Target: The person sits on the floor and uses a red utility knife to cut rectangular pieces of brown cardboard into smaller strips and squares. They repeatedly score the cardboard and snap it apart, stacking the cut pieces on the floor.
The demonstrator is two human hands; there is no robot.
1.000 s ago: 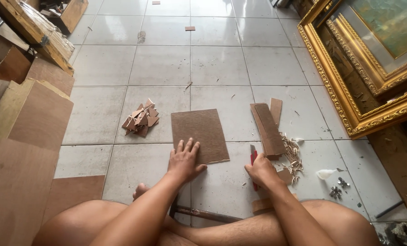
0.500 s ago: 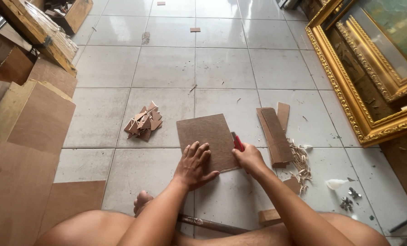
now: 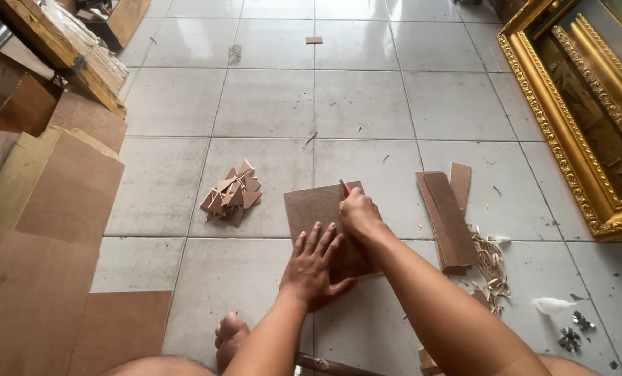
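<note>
Pale grey floor tiles (image 3: 366,104) carry all the work. Left hand (image 3: 316,267) lies flat and open, fingers spread, pressing the near part of a brown board square (image 3: 314,209) onto the floor. Right hand (image 3: 359,214) is closed around a red-handled cutter (image 3: 344,186), whose tip sits at the board's far right corner. One second ago the right hand was off to the right, beside the strips; half a second ago it reached the board's right edge; it now stands at the far corner with the blade set on the board, so a cut along that edge appears to be starting. Left of the board lies a pile of small triangular offcuts (image 3: 231,196); to the right, stacked board strips (image 3: 446,212) and pale shavings (image 3: 490,261). Larger brown sheets (image 3: 53,230) flank the left; a gilt frame (image 3: 568,118) leans at right
</note>
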